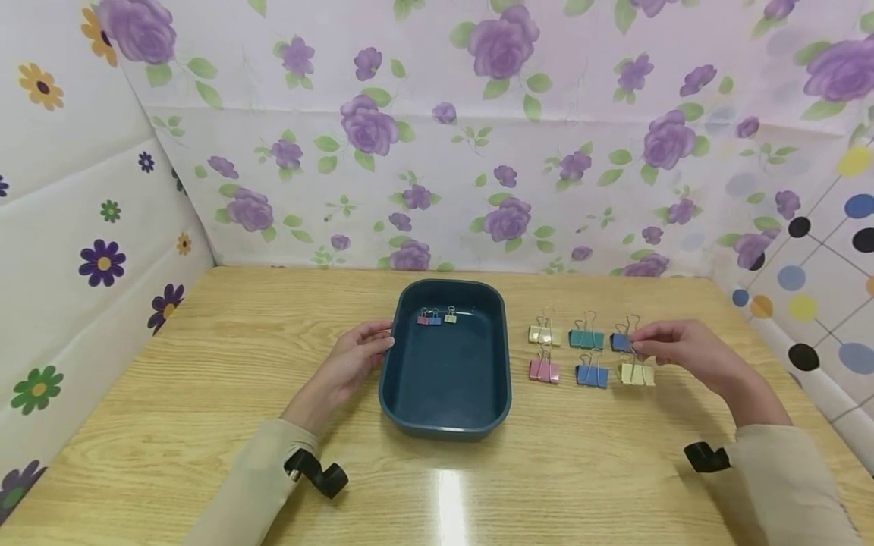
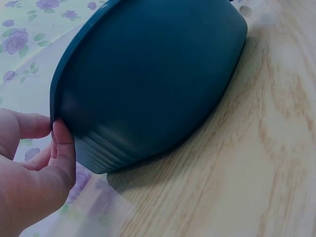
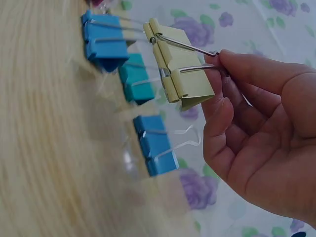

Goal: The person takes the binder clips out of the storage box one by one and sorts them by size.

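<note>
My left hand pinches the left rim of a dark teal tray; the left wrist view shows thumb and fingers on the tray's edge. Inside the tray, near its far end, lie three small binder clips: a pink one, a blue one and a pale yellow one. My right hand pinches a larger pale yellow binder clip by its wire handles. In the right wrist view the clip looks raised above the table. A blue binder clip is just behind it, partly covered by the fingers.
Left of my right hand stand more large binder clips: yellow, teal, pink and blue. All are on a wooden table. Flower-patterned cloth hangs behind the table, with more patterned cloth at both sides.
</note>
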A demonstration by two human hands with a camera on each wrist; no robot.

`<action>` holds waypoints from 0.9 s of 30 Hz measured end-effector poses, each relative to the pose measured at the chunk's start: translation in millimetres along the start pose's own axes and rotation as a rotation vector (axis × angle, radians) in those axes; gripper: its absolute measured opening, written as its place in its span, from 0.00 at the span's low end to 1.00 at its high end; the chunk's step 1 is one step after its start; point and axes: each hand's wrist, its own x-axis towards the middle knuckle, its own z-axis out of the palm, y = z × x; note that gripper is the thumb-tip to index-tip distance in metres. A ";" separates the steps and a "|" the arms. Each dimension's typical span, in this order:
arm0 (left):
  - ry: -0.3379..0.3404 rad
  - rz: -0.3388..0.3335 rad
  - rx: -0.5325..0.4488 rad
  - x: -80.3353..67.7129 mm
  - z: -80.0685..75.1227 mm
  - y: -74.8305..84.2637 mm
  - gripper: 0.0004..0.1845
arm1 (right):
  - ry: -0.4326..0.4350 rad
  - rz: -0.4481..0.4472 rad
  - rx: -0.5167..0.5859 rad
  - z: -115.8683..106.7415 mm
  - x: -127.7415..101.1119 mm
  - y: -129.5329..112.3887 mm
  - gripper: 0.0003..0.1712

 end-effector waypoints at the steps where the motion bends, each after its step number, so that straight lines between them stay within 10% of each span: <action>1: 0.002 -0.002 -0.001 0.1 0.1 -0.3 0.21 | -0.009 0.011 0.009 -0.9 -0.1 3.6 0.25; 27: 0.009 -0.014 -0.001 0.7 0.1 -0.2 0.20 | -0.062 0.111 -0.011 -8.7 16.4 33.0 0.27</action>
